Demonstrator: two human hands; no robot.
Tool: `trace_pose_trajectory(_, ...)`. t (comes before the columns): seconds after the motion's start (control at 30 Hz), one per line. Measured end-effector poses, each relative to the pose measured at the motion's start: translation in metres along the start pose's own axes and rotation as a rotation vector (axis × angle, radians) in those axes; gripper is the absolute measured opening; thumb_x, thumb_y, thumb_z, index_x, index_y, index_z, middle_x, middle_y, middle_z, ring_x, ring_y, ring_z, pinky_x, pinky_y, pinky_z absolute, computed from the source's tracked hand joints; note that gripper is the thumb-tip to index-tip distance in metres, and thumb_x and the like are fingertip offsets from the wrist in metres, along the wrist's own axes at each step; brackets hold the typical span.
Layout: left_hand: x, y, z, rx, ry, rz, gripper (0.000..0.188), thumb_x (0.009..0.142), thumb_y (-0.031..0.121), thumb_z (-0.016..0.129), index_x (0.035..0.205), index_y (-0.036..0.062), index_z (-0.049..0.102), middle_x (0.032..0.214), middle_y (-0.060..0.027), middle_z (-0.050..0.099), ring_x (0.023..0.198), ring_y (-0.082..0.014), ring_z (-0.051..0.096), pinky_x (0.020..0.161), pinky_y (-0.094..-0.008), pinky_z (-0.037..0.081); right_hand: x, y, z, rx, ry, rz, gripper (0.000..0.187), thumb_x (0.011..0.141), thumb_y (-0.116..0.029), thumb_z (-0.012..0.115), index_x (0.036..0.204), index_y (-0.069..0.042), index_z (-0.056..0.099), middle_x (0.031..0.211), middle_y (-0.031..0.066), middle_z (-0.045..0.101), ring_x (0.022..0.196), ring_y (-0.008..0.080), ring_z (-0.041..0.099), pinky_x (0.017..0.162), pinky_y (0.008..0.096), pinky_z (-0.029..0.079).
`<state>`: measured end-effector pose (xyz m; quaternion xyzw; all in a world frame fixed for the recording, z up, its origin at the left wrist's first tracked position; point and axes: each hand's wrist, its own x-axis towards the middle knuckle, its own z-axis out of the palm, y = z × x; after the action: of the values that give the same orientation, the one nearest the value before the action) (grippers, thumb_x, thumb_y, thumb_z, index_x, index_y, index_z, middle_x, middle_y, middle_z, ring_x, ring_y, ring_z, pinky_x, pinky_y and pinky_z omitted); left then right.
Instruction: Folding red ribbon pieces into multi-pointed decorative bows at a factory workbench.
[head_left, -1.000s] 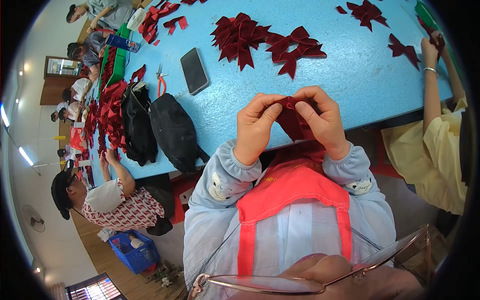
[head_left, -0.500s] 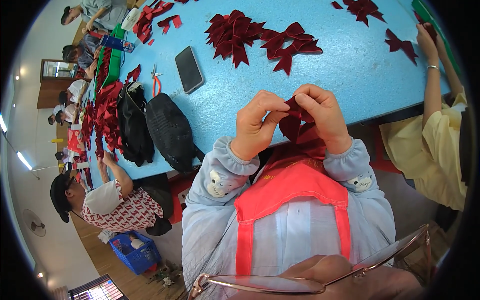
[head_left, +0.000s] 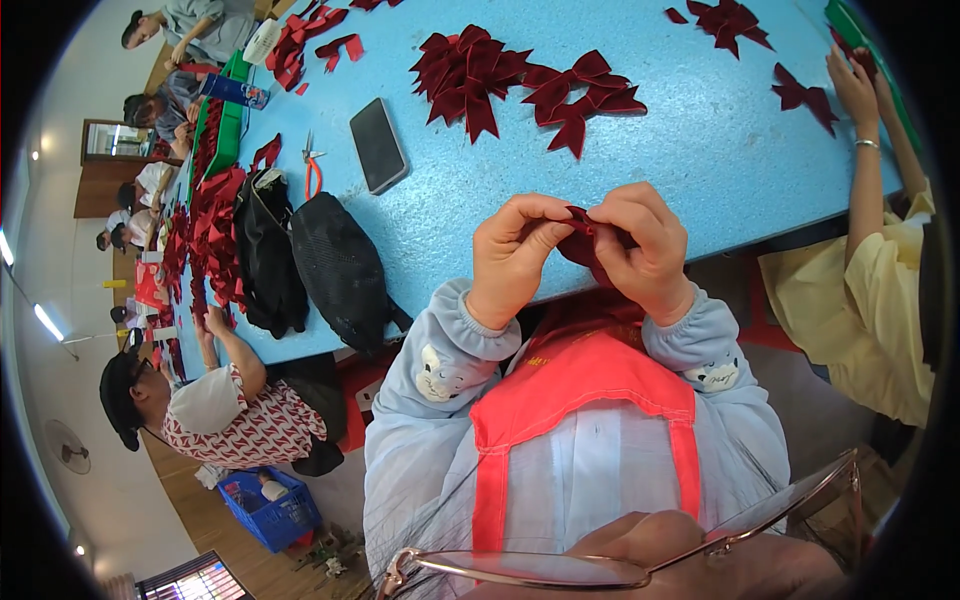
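Two pinches, one dark red ribbon (head_left: 580, 248)

And it's all fingertips here, to the right of the phone (head_left: 379, 146) and nearer the wearer than it! The ribbon sits up between two grips. The left hand (head_left: 512, 262) nips its upper part between thumb and forefinger; the right hand (head_left: 648, 250) grasps it from the other side, fingers curled over, so the two pinches almost meet. Soft, velvety-looking cloth bunches between them and droops below. How do the folds lie in there? Cannot tell: the fingers cover them.

Good handling, I'd judge, hangs on that gathered spot. A firm pinch right at it, a lighter touch on the loose cloth, and the folds should hold without crushing the pile. Trade grips one hand at a time; let both go together and the gathers could well spring open. Watch for a twist, too, since cloth this supple probably turns over easily, and smooth the hanging part before squeezing tighter.

Round the phone, a busy field: the heap of bows (head_left: 468, 72) lies to its right and farther from the wearer, the red-handled cutters (head_left: 314, 180) just to its left, and the black mesh pouch (head_left: 340, 265) left of it, closer in.
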<state>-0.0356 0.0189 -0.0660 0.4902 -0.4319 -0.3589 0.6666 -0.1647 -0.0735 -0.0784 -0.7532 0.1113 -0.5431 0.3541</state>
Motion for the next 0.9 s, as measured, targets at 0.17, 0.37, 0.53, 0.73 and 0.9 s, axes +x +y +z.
trace_pose_trajectory(0.17,0.004,0.003,-0.005,-0.055,-0.025,-0.083,0.011,0.085,-0.004,0.056,0.095,-0.0011,0.058,0.093,-0.0071,0.063,0.083,-0.0125,0.059,0.073,-0.0238,0.049,0.002,0.008,-0.012,-0.143,-0.103,-0.197,0.037,0.061,0.009,0.063,0.096,-0.004,0.062,0.084,0.0073,0.054,0.065,0.0191,0.053,0.053,0.0274,0.042)
trace_pose_trajectory(0.37,0.012,0.007,-0.014,-0.178,-0.102,-0.236,0.011,0.084,-0.002,0.058,0.095,-0.0004,0.058,0.094,-0.0077,0.063,0.085,-0.0133,0.059,0.075,-0.0257,0.049,0.006,0.010,-0.020,-0.248,-0.182,-0.298,0.035,0.061,0.002,0.066,0.095,-0.007,0.066,0.087,0.0061,0.053,0.063,0.0183,0.052,0.050,0.0278,0.041)
trace_pose_trajectory(0.53,0.014,0.012,-0.012,-0.299,-0.114,-0.345,0.013,0.083,0.000,0.060,0.096,0.0001,0.059,0.094,-0.0076,0.063,0.085,-0.0134,0.058,0.076,-0.0270,0.048,0.007,0.008,-0.021,-0.297,-0.192,-0.309,0.028,0.063,-0.002,0.067,0.091,-0.007,0.067,0.089,0.0055,0.053,0.062,0.0179,0.052,0.049,0.0277,0.041)
trace_pose_trajectory(0.73,0.013,0.015,-0.003,-0.262,-0.049,-0.335,0.013,0.083,0.000,0.060,0.096,-0.0001,0.058,0.095,-0.0084,0.063,0.084,-0.0132,0.058,0.076,-0.0266,0.047,0.007,0.007,-0.022,-0.251,-0.190,-0.292,0.028,0.063,0.001,0.065,0.090,-0.006,0.067,0.092,0.0063,0.055,0.062,0.0179,0.052,0.050,0.0277,0.041)
trace_pose_trajectory(0.9,0.012,0.013,-0.004,-0.276,-0.021,-0.286,0.012,0.083,0.000,0.060,0.095,-0.0002,0.058,0.095,-0.0097,0.063,0.082,-0.0129,0.058,0.073,-0.0261,0.047,0.002,0.001,-0.024,-0.006,-0.135,-0.071,0.024,0.071,0.002,0.060,0.094,-0.005,0.064,0.094,0.0075,0.057,0.065,0.0170,0.053,0.055,0.0257,0.042)
